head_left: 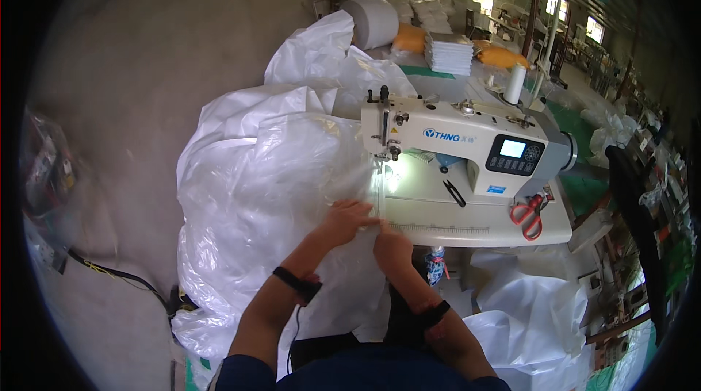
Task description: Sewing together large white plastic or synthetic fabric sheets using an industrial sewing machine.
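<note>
White plastic sheeting [270, 172] lies in a large crumpled heap left of a white sewing machine [445, 128], its right edge running up to the lit needle area. My left hand [347, 221] rests on the sheeting near that edge, fingers stretched out toward the right. Close beside it, my right hand [392, 248] is closed at the sheet's edge, in front of the machine bed. The fingertips of both hands nearly meet there. Black bands circle both wrists.
Black thread snips [454, 193] and red-handled scissors [528, 217] lie on the machine bed. A white thread cone [515, 84] stands behind the machine. More white sheeting [522, 311] hangs below right. Farther back are stacked white sheets [449, 54] and a large white roll [372, 24].
</note>
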{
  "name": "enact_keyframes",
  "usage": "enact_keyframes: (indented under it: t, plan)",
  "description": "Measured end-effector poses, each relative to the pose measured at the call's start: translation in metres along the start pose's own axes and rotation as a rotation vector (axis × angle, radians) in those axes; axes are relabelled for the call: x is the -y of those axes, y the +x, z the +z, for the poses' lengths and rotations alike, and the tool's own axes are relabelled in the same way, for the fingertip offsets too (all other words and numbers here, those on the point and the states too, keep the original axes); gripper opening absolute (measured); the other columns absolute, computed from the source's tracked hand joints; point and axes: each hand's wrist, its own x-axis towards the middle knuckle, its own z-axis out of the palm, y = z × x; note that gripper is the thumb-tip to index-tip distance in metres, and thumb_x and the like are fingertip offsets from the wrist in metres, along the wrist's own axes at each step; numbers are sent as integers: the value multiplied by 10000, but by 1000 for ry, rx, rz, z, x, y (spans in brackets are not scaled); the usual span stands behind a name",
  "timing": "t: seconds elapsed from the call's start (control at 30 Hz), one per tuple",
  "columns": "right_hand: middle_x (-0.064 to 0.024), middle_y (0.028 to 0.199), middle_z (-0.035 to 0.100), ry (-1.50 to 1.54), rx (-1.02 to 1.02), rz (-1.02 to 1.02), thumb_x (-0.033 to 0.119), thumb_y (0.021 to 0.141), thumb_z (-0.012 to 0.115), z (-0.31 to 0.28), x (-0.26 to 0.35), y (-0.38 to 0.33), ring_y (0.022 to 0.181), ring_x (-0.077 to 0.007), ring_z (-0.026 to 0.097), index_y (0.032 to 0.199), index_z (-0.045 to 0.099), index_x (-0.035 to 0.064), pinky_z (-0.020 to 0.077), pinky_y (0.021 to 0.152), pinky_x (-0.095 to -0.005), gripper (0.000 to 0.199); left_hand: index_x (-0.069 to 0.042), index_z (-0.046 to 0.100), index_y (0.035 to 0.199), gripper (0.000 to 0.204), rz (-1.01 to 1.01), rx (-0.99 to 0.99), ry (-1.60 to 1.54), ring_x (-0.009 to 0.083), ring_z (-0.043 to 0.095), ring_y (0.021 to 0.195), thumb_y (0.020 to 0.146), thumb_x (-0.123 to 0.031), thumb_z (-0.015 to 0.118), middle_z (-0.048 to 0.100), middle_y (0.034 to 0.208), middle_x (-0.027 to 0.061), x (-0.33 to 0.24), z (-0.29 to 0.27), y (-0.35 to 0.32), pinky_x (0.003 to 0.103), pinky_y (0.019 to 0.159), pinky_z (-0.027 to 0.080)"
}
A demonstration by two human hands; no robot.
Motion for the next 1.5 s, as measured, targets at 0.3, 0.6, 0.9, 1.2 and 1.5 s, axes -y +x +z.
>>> enact_keyframes:
  t: [0.3,0.6,0.9,1.2,1.5]
  plan:
    - [-150,700,649,-120,49,-90,92,775,495,-3,7,42,640,-305,657,1056,550,-10,518,566,-400,304,-240,516,1253,419,-774,-61,219,325,378,1264,868,-405,513,441,1350,101,81,-28,-102,569,1008,247]
    - [-159,732,655,-133,61,-71,133,866,433,3,5,97,669,-321,653,1042,543,-27,514,602,-418,262,-260,443,1326,482,-844,-28,232,344,301,1312,895,-474,417,359,1416,88,134,-6,-90,683,986,150]
    - [-150,850,651,814,204,420,147,773,618,0,2,83,751,-228,643,1166,535,-13,514,653,-350,432,-258,384,1370,530,-892,63,164,340,226,1348,907,-513,345,295,1457,88,164,-8,-60,626,1040,91]
    - [-79,889,640,1344,925,612,338,772,683,-9,-13,-112,803,-170,602,1022,633,-11,473,729,-262,432,-266,325,1402,554,-883,138,121,327,172,1372,911,-523,321,264,1475,81,173,-12,-44,612,1051,67]
    - [-103,830,646,1031,1272,418,490,740,677,7,-60,-167,720,-175,607,993,642,-30,483,686,-292,579,-106,618,909,210,-668,-171,-80,339,487,1090,754,-248,610,547,1136,127,67,-72,-39,514,829,411]
